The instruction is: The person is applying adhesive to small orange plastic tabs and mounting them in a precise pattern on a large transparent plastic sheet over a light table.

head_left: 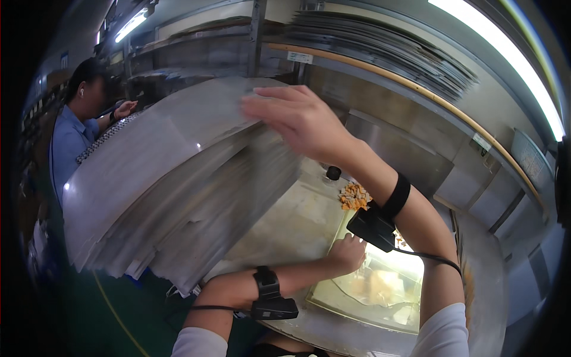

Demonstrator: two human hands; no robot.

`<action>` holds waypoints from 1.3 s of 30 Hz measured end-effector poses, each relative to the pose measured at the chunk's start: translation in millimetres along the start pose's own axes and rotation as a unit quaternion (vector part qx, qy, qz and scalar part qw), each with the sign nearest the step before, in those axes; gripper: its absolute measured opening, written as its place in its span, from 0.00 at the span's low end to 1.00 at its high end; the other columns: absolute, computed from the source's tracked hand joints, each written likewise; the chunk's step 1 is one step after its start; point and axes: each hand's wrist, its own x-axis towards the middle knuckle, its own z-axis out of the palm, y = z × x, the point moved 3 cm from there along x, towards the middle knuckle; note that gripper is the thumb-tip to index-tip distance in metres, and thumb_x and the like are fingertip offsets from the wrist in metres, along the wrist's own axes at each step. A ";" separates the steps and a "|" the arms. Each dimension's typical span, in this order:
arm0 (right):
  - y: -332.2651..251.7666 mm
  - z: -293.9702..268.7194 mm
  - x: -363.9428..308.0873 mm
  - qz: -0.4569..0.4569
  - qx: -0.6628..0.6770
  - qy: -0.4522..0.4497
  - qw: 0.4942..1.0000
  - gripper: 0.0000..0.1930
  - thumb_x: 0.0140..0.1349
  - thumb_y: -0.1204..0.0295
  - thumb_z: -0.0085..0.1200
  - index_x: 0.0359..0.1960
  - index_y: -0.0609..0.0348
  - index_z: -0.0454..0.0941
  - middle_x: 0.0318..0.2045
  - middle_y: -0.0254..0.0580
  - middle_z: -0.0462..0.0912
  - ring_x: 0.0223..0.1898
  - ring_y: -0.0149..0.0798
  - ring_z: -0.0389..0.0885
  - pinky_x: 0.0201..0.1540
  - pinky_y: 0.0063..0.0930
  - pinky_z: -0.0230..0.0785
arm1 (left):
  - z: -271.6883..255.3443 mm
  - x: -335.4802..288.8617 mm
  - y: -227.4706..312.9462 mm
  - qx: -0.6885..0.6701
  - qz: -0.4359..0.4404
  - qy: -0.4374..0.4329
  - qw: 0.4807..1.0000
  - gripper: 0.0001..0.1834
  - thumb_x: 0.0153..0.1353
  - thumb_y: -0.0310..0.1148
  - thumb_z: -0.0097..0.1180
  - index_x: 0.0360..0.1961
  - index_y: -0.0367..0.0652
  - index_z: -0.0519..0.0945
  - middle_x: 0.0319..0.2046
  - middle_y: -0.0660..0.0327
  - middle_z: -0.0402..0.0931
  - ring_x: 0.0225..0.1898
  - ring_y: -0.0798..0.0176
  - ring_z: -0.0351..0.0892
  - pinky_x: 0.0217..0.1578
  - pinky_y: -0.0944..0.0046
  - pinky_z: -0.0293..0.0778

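Note:
My right hand [294, 116] reaches up and across to the far left, its fingers stretched out at the upper edge of a tall stack of thin, greyish sheets [178, 149]. The fingers are slightly blurred and the thumb is hidden, but I see nothing held in them. My left hand [348, 253] rests by the left edge of a lit glass panel [333, 291] in the worktable, its fingers curled in. What those fingers hold, if anything, is hidden. A clear, crinkled film [380, 285] lies on the glowing panel.
Beyond the panel sits a heap of small orange and white pieces [355, 196], near a dark round cap [333, 173]. Flat sheets [380, 44] fill the shelf above. A co-worker in blue [74, 131] is at the far left. A light-blue basket [531, 156] is at right.

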 end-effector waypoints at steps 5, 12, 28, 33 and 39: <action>3.3 -11.4 5.8 0.021 0.000 0.061 0.998 0.07 0.48 0.79 0.50 0.30 0.56 0.77 0.29 0.34 0.79 0.34 0.36 0.76 0.39 0.25 0.66 | -6.5 1.4 1.1 -0.003 0.003 -0.040 0.999 0.14 0.49 0.38 0.51 0.32 0.39 0.73 0.35 0.53 0.67 0.34 0.56 0.70 0.24 0.61 0.72; 17.4 -33.3 33.8 0.109 0.039 0.068 0.991 0.04 0.45 0.73 0.55 0.24 0.56 0.77 0.25 0.35 0.79 0.30 0.36 0.77 0.34 0.23 0.68 | -10.1 -4.3 1.0 0.013 0.035 0.031 0.999 0.14 0.49 0.37 0.52 0.32 0.36 0.73 0.38 0.50 0.64 0.34 0.56 0.70 0.23 0.63 0.73; 31.1 -100.2 57.6 0.188 -0.007 0.164 0.968 0.09 0.50 0.72 0.48 0.31 0.59 0.77 0.20 0.45 0.77 0.21 0.39 0.76 0.27 0.25 0.67 | -13.9 -0.2 6.8 -0.033 -0.029 -0.056 0.997 0.17 0.51 0.39 0.49 0.35 0.34 0.72 0.45 0.49 0.61 0.39 0.52 0.69 0.35 0.56 0.71; -9.2 -181.8 30.7 0.140 -0.177 0.155 0.962 0.08 0.49 0.79 0.46 0.31 0.68 0.74 0.16 0.42 0.75 0.16 0.28 0.71 0.20 0.20 0.63 | -29.4 -3.7 17.3 -0.116 -0.051 -0.010 0.992 0.19 0.52 0.41 0.47 0.38 0.36 0.70 0.46 0.51 0.60 0.37 0.55 0.71 0.35 0.55 0.70; -93.4 -247.7 -94.2 0.202 -0.364 -0.028 0.909 0.09 0.45 0.80 0.53 0.31 0.60 0.78 0.18 0.39 0.74 0.16 0.32 0.70 0.21 0.20 0.62 | -52.9 7.2 0.6 -0.676 -0.144 -0.160 0.705 0.28 0.58 0.54 0.34 0.47 0.41 0.70 0.48 0.56 0.67 0.40 0.54 0.72 0.43 0.53 0.69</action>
